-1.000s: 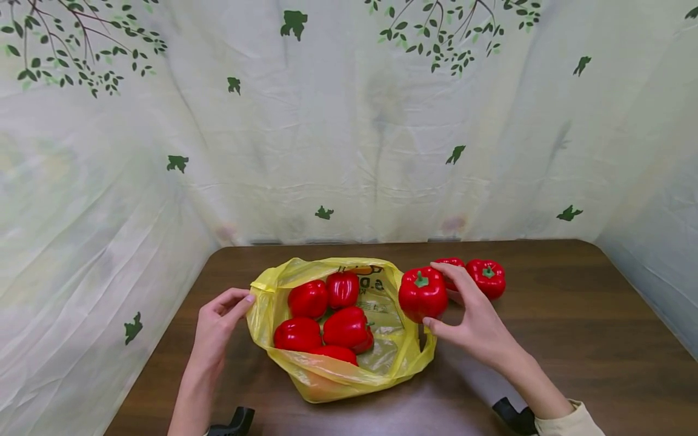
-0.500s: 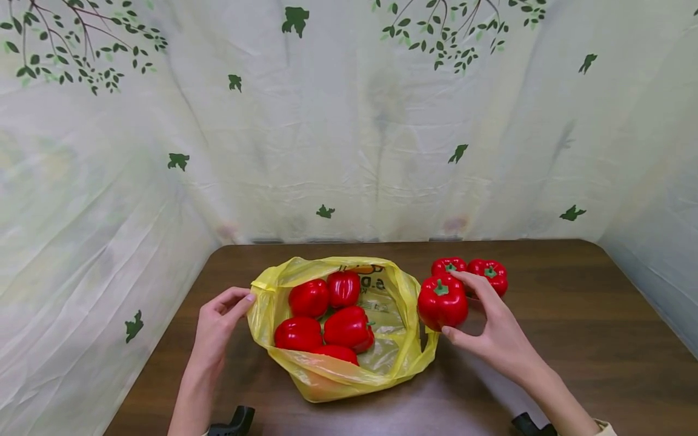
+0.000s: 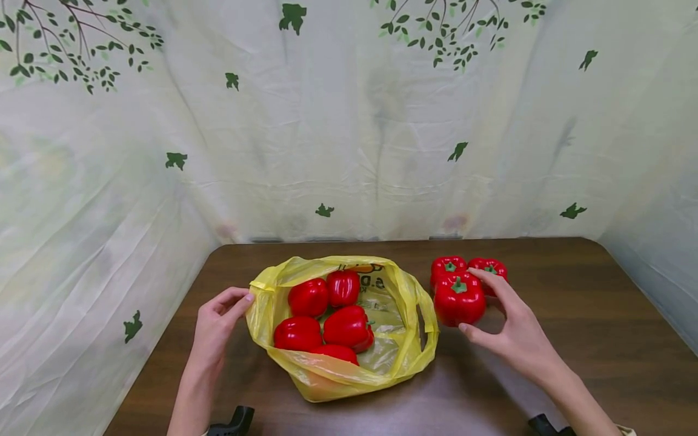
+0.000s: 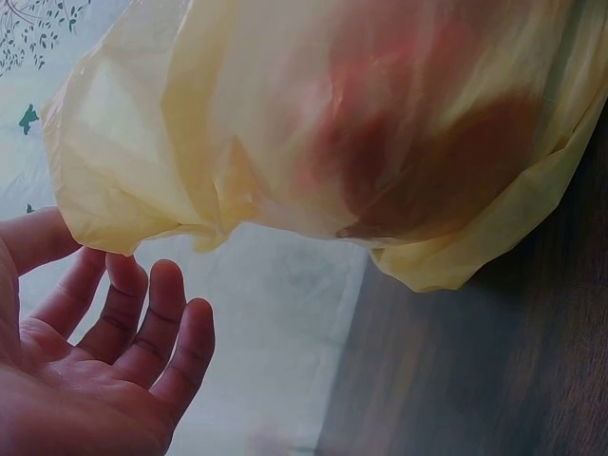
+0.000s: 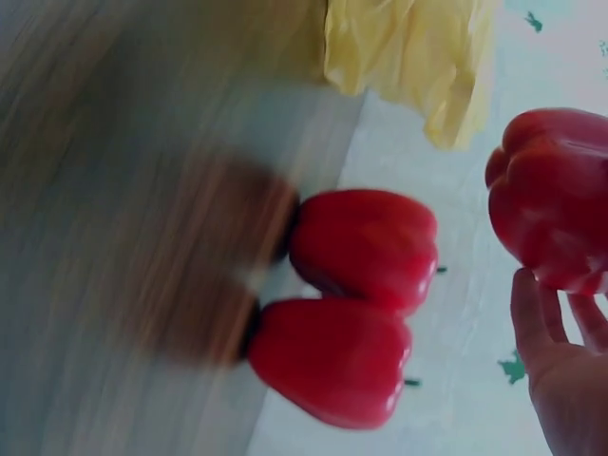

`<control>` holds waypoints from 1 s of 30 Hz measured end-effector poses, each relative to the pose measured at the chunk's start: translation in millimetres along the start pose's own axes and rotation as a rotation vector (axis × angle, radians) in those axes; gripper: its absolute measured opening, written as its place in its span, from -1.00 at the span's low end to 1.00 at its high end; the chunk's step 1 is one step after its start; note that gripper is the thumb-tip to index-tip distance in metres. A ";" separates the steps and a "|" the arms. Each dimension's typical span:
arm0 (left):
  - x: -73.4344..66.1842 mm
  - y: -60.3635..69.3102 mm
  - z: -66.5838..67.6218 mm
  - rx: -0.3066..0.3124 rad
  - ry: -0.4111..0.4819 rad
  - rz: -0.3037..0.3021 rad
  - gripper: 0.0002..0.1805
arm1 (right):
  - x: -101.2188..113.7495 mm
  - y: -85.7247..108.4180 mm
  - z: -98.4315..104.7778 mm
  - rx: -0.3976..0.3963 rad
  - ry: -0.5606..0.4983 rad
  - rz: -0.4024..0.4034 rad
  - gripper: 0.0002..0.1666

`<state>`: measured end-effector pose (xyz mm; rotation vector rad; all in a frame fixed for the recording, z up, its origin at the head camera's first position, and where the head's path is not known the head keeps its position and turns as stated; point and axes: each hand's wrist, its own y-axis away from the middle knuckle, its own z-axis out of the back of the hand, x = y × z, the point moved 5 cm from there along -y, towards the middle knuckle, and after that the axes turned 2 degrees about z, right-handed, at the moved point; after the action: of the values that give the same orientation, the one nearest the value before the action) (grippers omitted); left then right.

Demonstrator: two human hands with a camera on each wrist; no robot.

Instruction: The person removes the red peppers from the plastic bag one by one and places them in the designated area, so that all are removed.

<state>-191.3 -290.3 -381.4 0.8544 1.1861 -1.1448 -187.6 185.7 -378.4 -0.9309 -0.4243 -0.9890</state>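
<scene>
My left hand (image 3: 220, 327) pinches the left rim of a yellow plastic bag (image 3: 332, 384) between thumb and forefinger; in the left wrist view the other fingers (image 4: 157, 332) spread below the rim. Several red bell peppers (image 3: 309, 298) lie inside the open-mouthed bag. To its right, my right hand (image 3: 518, 333) grips another red bell pepper (image 3: 460, 300) from its right side, green stem up. The right wrist view shows this held pepper (image 5: 560, 199) raised off the table, apart from two red bell peppers (image 5: 361, 247) standing side by side.
The brown wooden table (image 3: 572, 303) extends right of the peppers and in front of the bag. A pale curtain (image 3: 349, 151) with leaf prints hangs behind the table and along both sides.
My right hand has carried its pepper rightward, away from the bag's right rim and in front of the two standing peppers. The left hand stays on the bag's rim.
</scene>
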 end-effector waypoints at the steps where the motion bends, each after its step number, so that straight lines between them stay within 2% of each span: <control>1: 0.0 0.0 0.1 -0.001 0.000 0.001 -0.68 | -1.4 0.2 2.4 0.000 0.000 0.000 0.14; 10: 1.4 0.7 -0.5 0.000 -0.015 0.005 -0.67 | -12.1 3.2 27.6 0.009 0.018 0.000 0.18; 18: 1.1 0.9 -0.3 -0.004 -0.012 -0.003 -0.68 | -22.7 7.0 50.0 0.012 0.095 0.039 0.24; 23: 0.5 0.6 -0.5 -0.002 -0.006 -0.007 -0.68 | -30.1 9.1 63.7 0.016 0.102 0.063 0.22; 30: 0.4 0.7 -0.1 0.002 -0.011 -0.004 -0.67 | -46.1 12.7 80.2 0.048 0.106 0.042 0.21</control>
<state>-190.6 -290.1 -381.9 0.8468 1.1789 -1.1528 -193.0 278.6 -371.0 -0.8372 -0.3360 -0.9812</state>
